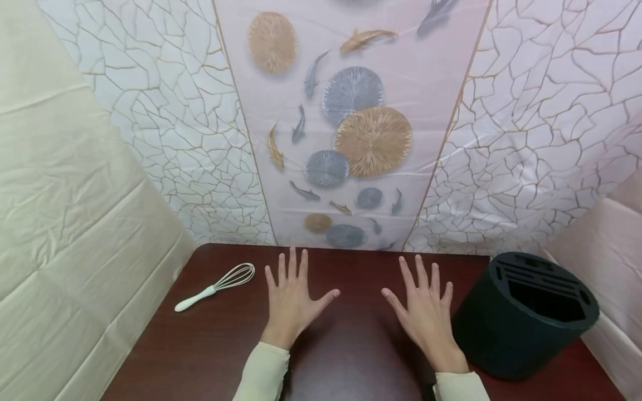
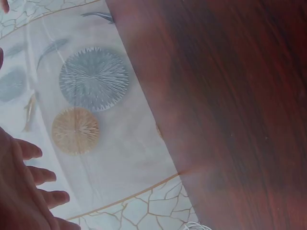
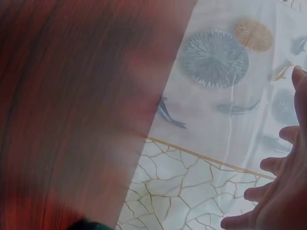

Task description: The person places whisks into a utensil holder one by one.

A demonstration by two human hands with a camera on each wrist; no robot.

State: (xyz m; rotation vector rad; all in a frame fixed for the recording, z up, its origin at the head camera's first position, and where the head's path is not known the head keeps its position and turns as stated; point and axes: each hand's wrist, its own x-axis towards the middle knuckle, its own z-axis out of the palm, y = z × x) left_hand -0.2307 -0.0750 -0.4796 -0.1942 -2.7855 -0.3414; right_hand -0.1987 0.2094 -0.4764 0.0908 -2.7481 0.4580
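Observation:
Both hands hover over the dark reddish-brown table with fingers spread and nothing in them. The left hand (image 1: 291,306) is left of the middle, its thumb pointing right. A whisk (image 1: 215,287) with a pale handle and pale wire loops lies to its left; a bit of the loops shows at the bottom of the left wrist view. My right hand (image 1: 427,314) is right of the middle, thumb toward the left. Close to its right stands a dark green knife block (image 1: 521,317), oval, with slots and a wide opening in its top.
The dark wooden table (image 1: 351,356) ends at a patterned cloth backdrop (image 1: 346,211) with lily pads and fish. A cream cloth (image 1: 75,223) hangs along the left side, a pinkish one (image 1: 617,250) along the right.

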